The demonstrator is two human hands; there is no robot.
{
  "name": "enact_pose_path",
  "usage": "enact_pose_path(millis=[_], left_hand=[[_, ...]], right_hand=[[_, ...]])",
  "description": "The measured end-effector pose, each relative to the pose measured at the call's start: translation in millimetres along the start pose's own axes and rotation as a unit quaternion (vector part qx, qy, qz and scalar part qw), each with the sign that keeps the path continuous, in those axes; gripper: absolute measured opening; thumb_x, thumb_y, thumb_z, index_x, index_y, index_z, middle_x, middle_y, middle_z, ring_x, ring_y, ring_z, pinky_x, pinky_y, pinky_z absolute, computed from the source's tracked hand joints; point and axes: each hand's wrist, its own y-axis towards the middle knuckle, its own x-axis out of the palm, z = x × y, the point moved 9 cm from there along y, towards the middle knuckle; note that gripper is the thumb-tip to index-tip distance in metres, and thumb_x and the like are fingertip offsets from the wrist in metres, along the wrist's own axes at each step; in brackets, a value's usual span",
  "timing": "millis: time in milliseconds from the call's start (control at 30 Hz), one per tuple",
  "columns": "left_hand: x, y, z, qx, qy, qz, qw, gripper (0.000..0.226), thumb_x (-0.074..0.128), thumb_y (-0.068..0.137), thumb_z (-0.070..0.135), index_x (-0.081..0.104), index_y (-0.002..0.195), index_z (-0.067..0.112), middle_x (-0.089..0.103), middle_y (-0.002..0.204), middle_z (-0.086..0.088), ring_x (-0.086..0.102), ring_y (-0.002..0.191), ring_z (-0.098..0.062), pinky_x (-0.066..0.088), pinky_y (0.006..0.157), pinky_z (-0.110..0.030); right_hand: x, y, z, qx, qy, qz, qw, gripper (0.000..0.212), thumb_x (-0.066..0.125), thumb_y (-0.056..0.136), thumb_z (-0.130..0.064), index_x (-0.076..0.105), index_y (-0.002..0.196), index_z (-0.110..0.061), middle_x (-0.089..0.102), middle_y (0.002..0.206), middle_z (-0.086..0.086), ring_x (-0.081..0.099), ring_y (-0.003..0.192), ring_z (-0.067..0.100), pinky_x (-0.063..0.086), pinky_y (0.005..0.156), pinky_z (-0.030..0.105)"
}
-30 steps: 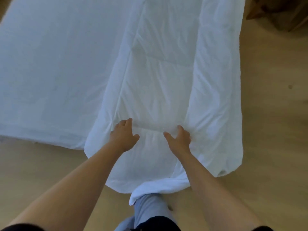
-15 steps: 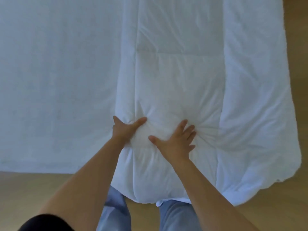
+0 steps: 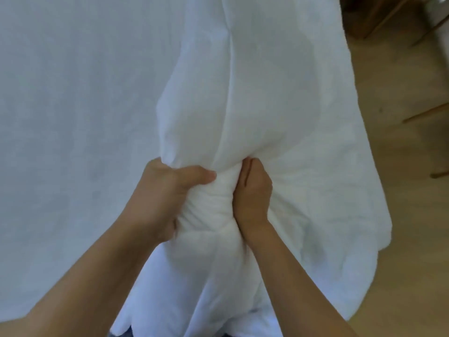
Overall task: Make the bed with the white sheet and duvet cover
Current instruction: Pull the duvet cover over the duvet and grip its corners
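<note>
A white duvet [image 3: 279, 98] lies folded lengthwise along the right side of the bed and hangs over its near edge. The flat white sheet [image 3: 80, 105] covers the mattress to the left. My left hand [image 3: 165, 190] grips a bunched fold of the duvet from the left, thumb across the top. My right hand [image 3: 252, 195] grips the same bunch from the right, fingers curled into the fabric. The duvet is squeezed into a thick ridge between the two hands.
Wooden floor [image 3: 401, 166] runs along the right of the bed. Wooden furniture legs [image 3: 427, 113] stand at the right edge, and more furniture sits at the top right corner [image 3: 379, 18]. My legs in blue trousers [image 3: 124, 333] show below the duvet.
Both hands went from lying flat on the duvet to gripping it and bunching it together. The view has moved closer to the bed.
</note>
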Motion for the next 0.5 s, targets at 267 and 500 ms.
enact_pose_path(millis=[267, 500], left_hand=[[-274, -19, 58, 0.079, 0.145, 0.243, 0.956, 0.033, 0.072, 0.075, 0.011, 0.059, 0.105, 0.006, 0.069, 0.091, -0.009, 0.066, 0.081, -0.026, 0.053, 0.065, -0.033], [-327, 12, -137, -0.142, 0.393, 0.225, 0.880, 0.062, 0.030, 0.099, 0.045, 0.011, 0.152, 0.021, 0.024, 0.150, -0.022, 0.029, 0.135, -0.039, 0.025, 0.109, -0.051]], right_hand=[[207, -97, -146, -0.084, -0.051, -0.191, 0.977, 0.037, 0.038, 0.096, -0.020, 0.060, 0.077, 0.002, 0.064, 0.081, 0.024, 0.063, 0.072, 0.037, 0.043, 0.057, 0.037], [244, -166, -32, 0.083, -0.138, -0.347, 0.924, 0.027, 0.051, 0.092, -0.012, 0.050, 0.114, 0.002, 0.049, 0.115, 0.019, 0.046, 0.111, 0.029, 0.031, 0.094, 0.029]])
